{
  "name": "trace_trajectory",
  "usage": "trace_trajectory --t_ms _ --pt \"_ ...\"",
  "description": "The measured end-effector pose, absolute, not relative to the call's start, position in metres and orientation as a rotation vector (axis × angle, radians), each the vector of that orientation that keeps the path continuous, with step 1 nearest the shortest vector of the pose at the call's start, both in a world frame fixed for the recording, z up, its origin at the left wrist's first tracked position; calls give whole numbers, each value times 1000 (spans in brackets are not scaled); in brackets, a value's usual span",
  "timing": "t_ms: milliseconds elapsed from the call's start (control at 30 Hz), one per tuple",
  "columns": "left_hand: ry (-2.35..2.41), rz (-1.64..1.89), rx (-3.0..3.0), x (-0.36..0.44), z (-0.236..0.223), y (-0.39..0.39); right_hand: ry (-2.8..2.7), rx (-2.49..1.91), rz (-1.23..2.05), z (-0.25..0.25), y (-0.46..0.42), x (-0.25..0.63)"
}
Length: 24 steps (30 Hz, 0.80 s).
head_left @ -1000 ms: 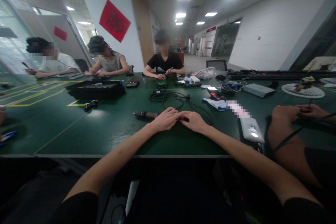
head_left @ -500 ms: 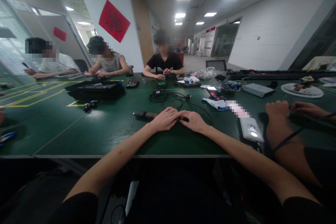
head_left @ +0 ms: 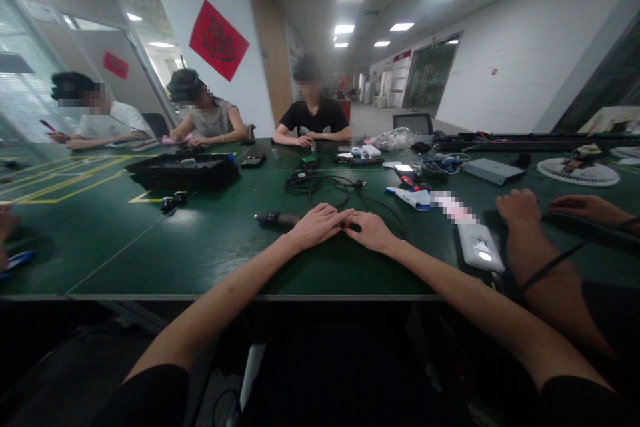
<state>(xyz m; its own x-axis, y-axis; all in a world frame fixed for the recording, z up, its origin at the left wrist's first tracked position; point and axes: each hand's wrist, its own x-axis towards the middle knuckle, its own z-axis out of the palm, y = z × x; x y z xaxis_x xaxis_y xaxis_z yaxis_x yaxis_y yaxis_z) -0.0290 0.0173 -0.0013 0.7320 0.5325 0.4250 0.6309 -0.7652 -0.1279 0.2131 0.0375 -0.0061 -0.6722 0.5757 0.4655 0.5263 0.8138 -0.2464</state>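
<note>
An electric screwdriver (head_left: pixel 280 219) with a dark body lies on the green table, its tip pointing left. My left hand (head_left: pixel 319 227) is closed over the rear part of its body, palm down. At the tool's tail end, my right hand (head_left: pixel 371 232) has its thumb and fingers curled round the end, where a small orange-brown spot shows. The fingertips of both hands meet there and hide most of that end. Just beyond my hands lies a coiled black cord (head_left: pixel 325 181) with a plug (head_left: pixel 359 184).
A black tray (head_left: pixel 183 172) stands at the left, with small black parts (head_left: pixel 173 201) before it. To the right are a blue-and-white packet (head_left: pixel 410 198), a white device (head_left: pixel 479 247) and a neighbour's arm (head_left: pixel 523 240). Three people sit across the table.
My hands stay on the electric screwdriver almost unmoved. At the right, the neighbour's hands have shifted slightly. The view has moved a few pixels.
</note>
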Motion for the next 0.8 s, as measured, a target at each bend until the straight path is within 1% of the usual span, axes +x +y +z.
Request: trace_trajectory --t_ms 300,800 --pt "-1038 -666 -2864 -31 1 14 -2457 -755 140 -7 38 214" --pt "-1110 -582 -2905 -27 4 14 -2546 -783 126 5 34 214"
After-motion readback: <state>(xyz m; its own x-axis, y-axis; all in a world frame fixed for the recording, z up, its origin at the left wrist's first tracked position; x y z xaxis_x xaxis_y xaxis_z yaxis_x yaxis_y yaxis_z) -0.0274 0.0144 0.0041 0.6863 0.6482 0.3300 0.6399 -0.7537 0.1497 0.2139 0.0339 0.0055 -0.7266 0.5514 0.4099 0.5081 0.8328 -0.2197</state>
